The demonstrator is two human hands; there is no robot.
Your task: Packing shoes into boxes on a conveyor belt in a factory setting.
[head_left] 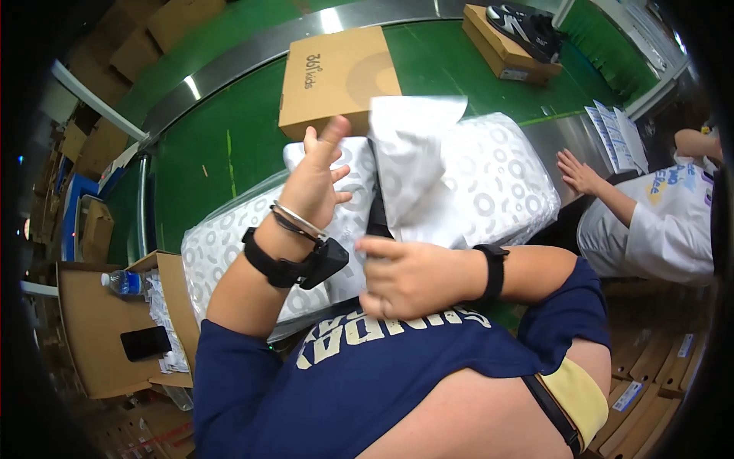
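In front of me lie stacks of white wrapping paper [497,176] with a grey ring pattern, partly in clear plastic. A loose sheet of paper [413,153] stands up folded at the middle, and a narrow black thing [378,217], mostly covered, shows beside it. Fingers spread, my left hand [315,174] is raised over the left stack and holds nothing. My right hand [413,280] hovers near the front of the paper, its fingers loosely bent, apart and slightly blurred, with nothing visible in them. Both wrists wear black straps.
Beyond the paper sits a brown shoebox [336,76] on the green belt [252,122]. A black shoe [527,32] rests on another box [508,57] at far right. A co-worker's hand [581,173] touches the metal edge. An open carton [107,336] at left holds a bottle [122,282] and phone [146,343].
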